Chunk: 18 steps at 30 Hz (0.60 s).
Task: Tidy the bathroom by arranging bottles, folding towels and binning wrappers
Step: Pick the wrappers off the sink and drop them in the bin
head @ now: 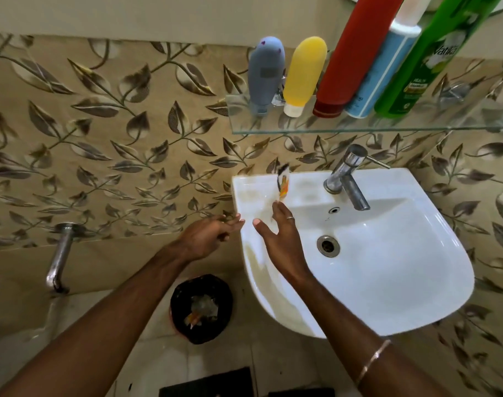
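A small orange, white and black wrapper (283,183) stands on the back left rim of the white sink (416,282). My right hand (278,239) reaches over that rim with straight fingers and the thumb spread. Its fingertips touch the wrapper's lower end. My left hand (213,234) hovers just left of the sink, its fingers relaxed and holding nothing. On the glass shelf (301,128) above stand a grey bottle (264,73), a yellow bottle (301,74), a red bottle (353,55), a blue bottle (382,73) and a green bottle (427,58). No towel is in view.
A black bin (201,308) with wrappers inside sits on the floor below the sink's left edge. A chrome tap (349,179) stands at the sink's back. A metal wall spout (58,256) juts out at the left. Dark mats (207,382) lie on the floor.
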Tool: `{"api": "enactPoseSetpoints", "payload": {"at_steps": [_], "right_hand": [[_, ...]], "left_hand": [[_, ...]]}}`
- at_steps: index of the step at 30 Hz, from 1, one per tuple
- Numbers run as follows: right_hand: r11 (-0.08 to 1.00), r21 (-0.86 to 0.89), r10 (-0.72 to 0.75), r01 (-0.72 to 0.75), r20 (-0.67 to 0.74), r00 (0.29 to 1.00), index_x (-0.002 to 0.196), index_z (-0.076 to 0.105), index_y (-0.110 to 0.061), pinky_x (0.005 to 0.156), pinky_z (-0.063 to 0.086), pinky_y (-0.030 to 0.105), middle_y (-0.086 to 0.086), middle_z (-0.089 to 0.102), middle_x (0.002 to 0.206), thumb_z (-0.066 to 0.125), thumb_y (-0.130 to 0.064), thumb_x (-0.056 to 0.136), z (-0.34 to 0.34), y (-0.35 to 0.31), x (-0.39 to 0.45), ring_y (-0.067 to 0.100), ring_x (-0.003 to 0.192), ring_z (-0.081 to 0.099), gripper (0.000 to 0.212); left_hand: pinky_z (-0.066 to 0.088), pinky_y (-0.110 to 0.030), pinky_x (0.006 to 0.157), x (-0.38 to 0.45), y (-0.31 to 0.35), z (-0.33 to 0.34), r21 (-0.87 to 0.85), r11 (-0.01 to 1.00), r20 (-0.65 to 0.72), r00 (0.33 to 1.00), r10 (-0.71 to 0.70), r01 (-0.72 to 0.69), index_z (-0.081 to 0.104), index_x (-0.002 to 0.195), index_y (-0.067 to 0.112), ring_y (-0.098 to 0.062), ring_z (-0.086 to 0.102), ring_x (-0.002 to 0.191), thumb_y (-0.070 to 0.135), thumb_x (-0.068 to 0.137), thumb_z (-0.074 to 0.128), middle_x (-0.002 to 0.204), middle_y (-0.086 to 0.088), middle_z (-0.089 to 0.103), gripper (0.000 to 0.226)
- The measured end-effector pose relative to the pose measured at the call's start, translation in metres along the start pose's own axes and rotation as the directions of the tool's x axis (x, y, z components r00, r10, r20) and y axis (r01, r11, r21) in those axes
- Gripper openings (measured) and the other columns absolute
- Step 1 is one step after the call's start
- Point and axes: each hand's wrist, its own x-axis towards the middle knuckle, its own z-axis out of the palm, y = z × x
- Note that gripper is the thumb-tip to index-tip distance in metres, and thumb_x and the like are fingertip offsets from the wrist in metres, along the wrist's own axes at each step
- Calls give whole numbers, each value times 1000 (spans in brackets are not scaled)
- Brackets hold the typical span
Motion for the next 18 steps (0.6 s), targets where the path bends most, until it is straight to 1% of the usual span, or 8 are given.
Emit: {"api": "enactPoseSetpoints", "payload": {"at_steps": [2,4,8,10,12,14,16,18], "right_hand": [[969,245,22,-16,-21,1000,154,37,-26,120,34,39,-11,34,158,69,-33,94,11,-4,-25,7,144,38,69],[943,331,13,-22,30,999,155,34,-32,118,39,40,-15,32,159,69,-41,89,24,0,-51,0,143,38,75],[990,100,-111,100,102,989,160,19,-32,124,23,31,-19,16,166,62,-48,94,50,18,-98,-7,151,13,80],[985,7,-170,170,99,980,160,17,-29,124,17,24,-20,11,167,56,-44,100,58,29,-115,-6,152,6,73],[968,-80,-226,237,129,966,160,16,-29,123,15,21,-20,8,167,51,-44,103,64,43,-128,-2,153,7,69],[958,-125,-237,260,174,956,160,17,-29,121,16,18,-20,8,167,48,-44,103,68,65,-138,0,153,11,66],[950,-187,-211,249,200,957,159,19,-31,119,17,15,-20,8,167,45,-49,103,71,90,-143,-1,152,14,64],[942,-262,-148,209,233,961,158,16,-35,118,18,13,-23,6,166,38,-57,102,72,113,-145,-5,151,14,64]], "left_hand": [[49,-30,97,2,-4,-3,-64,998,-6,1000,21,-21,46,144,41,-10,58,122,-6,89,60,146,24,45,74],[52,-33,91,5,-7,-4,-80,995,-51,997,55,-59,55,139,36,-12,63,114,-4,88,63,141,16,57,65],[44,-28,68,5,-12,-2,10,998,-115,991,69,-69,74,119,22,-21,66,102,-4,85,64,110,1,73,43],[36,-27,65,5,-14,0,45,998,-125,990,59,-54,77,106,15,-26,67,100,-3,83,65,104,-4,73,31],[41,-27,67,6,-18,2,37,998,-149,987,65,-60,77,99,14,-28,68,100,-1,81,66,105,-6,74,27],[50,-32,69,8,-22,4,69,995,-157,984,87,-77,76,105,20,-27,68,101,-2,79,63,110,-4,74,37],[51,-34,70,8,-27,3,105,989,-118,987,113,-101,70,122,29,-22,67,105,-8,75,54,126,4,70,62],[49,-29,68,7,-28,1,129,981,-75,985,158,-147,49,142,45,-14,65,104,-15,70,47,146,23,50,94]]}}
